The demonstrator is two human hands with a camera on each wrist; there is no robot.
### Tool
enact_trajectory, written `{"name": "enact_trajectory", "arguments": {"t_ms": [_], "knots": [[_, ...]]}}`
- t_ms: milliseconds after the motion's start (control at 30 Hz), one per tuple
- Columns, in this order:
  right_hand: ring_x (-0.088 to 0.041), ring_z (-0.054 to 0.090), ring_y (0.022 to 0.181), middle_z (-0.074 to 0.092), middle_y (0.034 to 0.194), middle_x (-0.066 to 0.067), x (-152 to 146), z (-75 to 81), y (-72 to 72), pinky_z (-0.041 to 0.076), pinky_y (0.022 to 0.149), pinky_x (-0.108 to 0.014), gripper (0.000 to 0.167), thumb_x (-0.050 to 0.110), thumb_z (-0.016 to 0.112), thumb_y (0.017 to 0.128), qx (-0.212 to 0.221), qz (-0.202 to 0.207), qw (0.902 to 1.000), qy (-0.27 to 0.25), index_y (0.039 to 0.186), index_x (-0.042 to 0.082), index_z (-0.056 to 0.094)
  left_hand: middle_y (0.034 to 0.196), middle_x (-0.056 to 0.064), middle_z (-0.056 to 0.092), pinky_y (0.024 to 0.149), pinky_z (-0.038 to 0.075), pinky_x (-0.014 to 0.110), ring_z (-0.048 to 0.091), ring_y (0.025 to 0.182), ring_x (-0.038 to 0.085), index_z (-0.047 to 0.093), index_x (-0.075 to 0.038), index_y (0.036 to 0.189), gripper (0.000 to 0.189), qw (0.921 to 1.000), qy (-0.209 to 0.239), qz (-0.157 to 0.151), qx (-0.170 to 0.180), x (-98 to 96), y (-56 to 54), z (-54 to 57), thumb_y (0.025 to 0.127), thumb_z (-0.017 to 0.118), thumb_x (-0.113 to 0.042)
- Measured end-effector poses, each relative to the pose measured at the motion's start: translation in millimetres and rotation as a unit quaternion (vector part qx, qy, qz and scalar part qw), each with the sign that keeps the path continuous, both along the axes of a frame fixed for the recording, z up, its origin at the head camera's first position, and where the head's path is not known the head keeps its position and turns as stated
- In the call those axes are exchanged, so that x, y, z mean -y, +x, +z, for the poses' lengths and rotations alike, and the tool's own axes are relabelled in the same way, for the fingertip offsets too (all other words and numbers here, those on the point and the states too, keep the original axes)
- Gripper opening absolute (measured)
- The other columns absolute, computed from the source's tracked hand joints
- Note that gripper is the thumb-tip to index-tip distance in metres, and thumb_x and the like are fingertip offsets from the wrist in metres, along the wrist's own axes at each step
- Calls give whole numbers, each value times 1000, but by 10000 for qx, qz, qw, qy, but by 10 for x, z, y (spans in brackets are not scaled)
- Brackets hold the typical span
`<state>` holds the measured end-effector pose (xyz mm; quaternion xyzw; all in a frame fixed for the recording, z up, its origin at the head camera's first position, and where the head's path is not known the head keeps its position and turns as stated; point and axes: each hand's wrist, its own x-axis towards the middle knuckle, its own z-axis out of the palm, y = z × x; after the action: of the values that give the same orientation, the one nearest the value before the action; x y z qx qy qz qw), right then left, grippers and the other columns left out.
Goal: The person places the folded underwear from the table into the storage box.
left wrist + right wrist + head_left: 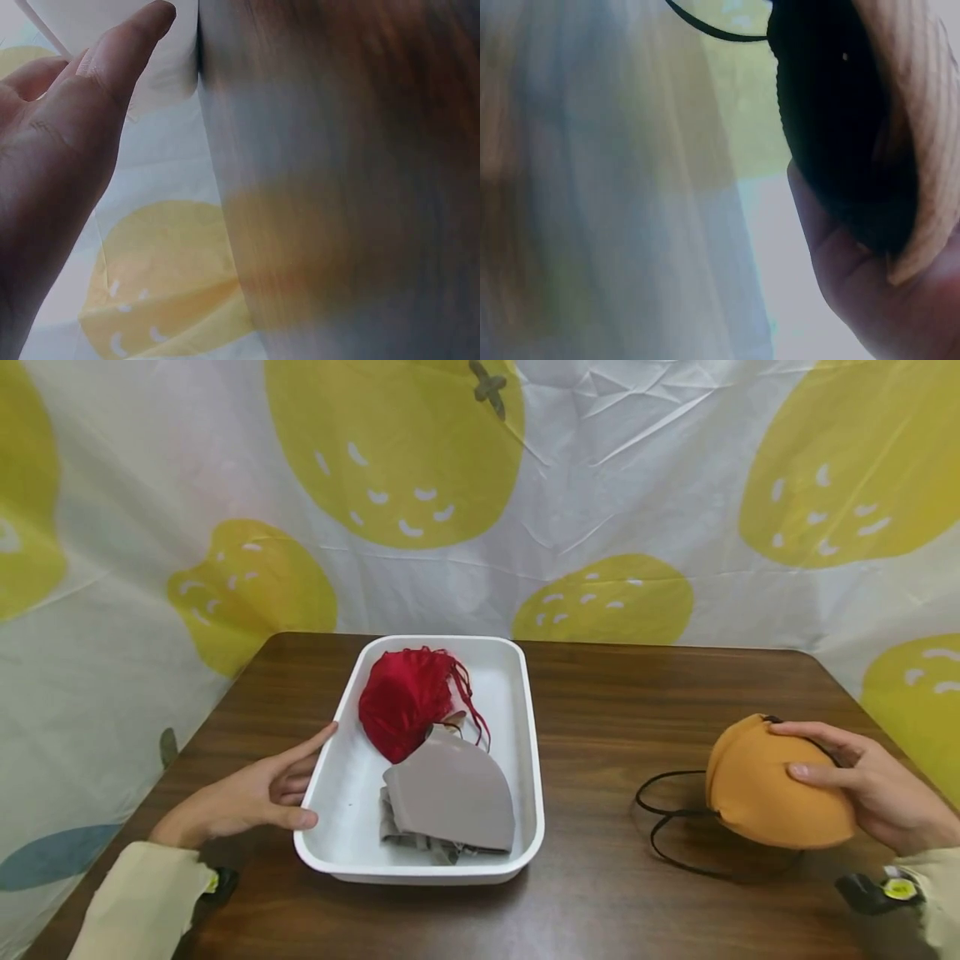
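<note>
A white plastic tray (348,810) holds a crumpled red drawstring pouch (405,702) and a folded grey cloth item (453,793). Against the tray's left side rests my left hand (258,789), its thumb and forefinger spread apart along the rim. My right hand (873,781) grips a rounded orange drawstring pouch (780,793) with loose black cords, at the right of the table. In the right wrist view the pouch's dark inside (840,120) shows, and part of the hand is hidden behind it.
Both tray and pouch are on or over a brown wood-grain table (600,893). Behind it hangs a pale curtain (615,460) printed with yellow fruit. Black cords (663,814) trail left from the orange pouch.
</note>
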<state>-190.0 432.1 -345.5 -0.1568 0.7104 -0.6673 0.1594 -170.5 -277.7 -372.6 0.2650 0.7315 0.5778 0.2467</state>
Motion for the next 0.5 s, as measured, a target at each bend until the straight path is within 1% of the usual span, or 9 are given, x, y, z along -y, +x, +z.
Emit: {"name": "enact_trajectory", "arguments": {"t_ms": [100,300,500], "knots": [[-17,71,103,58,134,11,110,69,-17,63,70,-41,56,-11,37,103,-94,116,9995,-269,147,21,52,159,42,9,98,53,27,52,130,-3,-10,-19,162,108,10000,21,-9,32,-4,-2,-1,92,71,-5],[-17,71,103,55,138,11,360,184,-50,63,69,-38,56,-14,40,100,-303,-59,9977,-608,145,18,54,158,43,10,97,54,27,53,129,-2,-10,-19,162,109,10000,32,11,35,-2,3,4,91,72,-6],[-16,71,101,57,136,9,564,325,-79,63,68,-37,55,-14,44,99,-403,-141,9977,-531,142,17,57,158,43,9,97,54,27,53,129,-2,-10,-20,162,109,9999,42,-9,106,-8,2,15,91,72,-6]]}}
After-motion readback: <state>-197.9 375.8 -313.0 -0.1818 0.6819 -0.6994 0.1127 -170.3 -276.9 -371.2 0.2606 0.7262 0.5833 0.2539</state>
